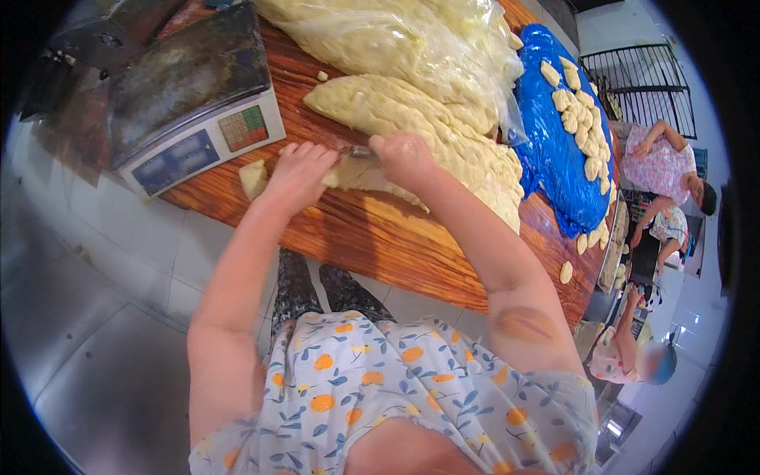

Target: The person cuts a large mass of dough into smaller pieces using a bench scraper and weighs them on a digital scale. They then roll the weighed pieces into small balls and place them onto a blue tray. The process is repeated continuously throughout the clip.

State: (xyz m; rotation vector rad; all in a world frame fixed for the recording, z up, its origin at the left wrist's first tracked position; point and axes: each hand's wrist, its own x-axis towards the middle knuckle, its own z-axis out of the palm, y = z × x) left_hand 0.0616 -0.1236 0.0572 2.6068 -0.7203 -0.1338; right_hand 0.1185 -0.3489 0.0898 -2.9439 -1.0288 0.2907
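My right hand (404,157) is closed around the handle of a metal tool, likely a scraper or knife (359,152), whose blade is partly hidden. Palm down, my left hand (303,172) lies over a narrow end of dough beside the tool; whether its fingers grip the dough is unclear. A cut chunk of dough (253,179) sits just left of that hand. Beyond my right hand spreads a large mass of pale yellow dough (415,113) on the wooden table (368,237). Behind it, more dough (392,41) lies under clear plastic sheeting.
A digital scale (196,107) with a stained metal platform stands at the left. At the right, a blue plastic-covered mound (546,119) carries several small dough pieces (585,127), with others on the wood. Several people are farther right, near a tray (614,249). The table's near edge faces me.
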